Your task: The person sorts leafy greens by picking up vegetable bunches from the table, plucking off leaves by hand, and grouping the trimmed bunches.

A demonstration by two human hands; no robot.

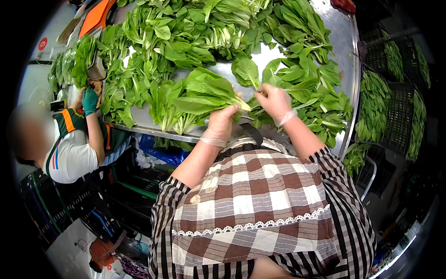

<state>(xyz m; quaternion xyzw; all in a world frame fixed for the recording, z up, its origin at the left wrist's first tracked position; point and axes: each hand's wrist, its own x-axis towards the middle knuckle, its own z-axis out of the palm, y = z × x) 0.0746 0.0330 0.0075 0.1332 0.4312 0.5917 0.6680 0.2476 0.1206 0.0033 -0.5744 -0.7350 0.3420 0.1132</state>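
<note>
Left hand (221, 123) is clamping a bunch (206, 88), right hand (275, 101) pinching a leaf (245, 72); crates (396, 118) beside the desk (340, 28) are holding greens, heaps (186, 49) apparently waiting.

Leafy vegetables (186, 51) lie across the counter (343, 23). Crates (397, 111) stand right of it. 1 co-worker (74, 158) is near its front left corner.

metal table (340, 23) | black crates (396, 111), right | dark crates (132, 186), lower left | red sign (42, 44), upper left
</note>
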